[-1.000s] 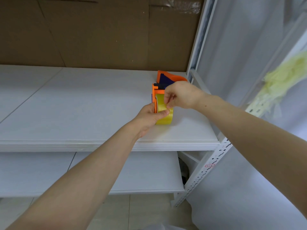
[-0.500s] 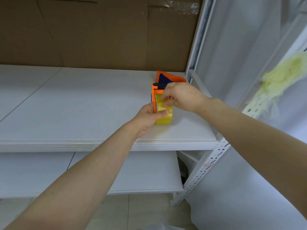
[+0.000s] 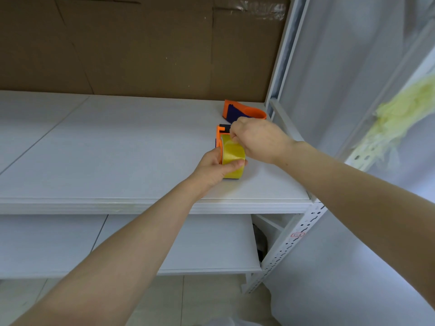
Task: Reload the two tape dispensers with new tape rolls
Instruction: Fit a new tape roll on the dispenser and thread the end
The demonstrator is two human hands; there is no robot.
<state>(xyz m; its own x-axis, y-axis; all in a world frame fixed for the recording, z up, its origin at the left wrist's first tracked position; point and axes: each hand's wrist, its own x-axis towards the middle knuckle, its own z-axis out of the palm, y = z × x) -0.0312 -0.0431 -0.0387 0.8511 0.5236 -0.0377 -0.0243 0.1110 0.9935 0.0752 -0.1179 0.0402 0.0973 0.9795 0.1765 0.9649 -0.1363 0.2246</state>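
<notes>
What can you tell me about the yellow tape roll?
The tape roll is glossy translucent yellow, standing on edge on the white shelf, mounted against an orange dispenser on its left side. The left hand grips it, thumb across its face. The right hand pinches at its top, apparently at the tape end, near the dispenser's black front.

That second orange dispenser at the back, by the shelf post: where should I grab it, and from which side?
Probably by its orange curved band, coming from above and the front. The second dispenser lies on the shelf beyond the right hand, close to the post on its right, so a side approach looks cramped. No tape roll is visible on it.
</notes>
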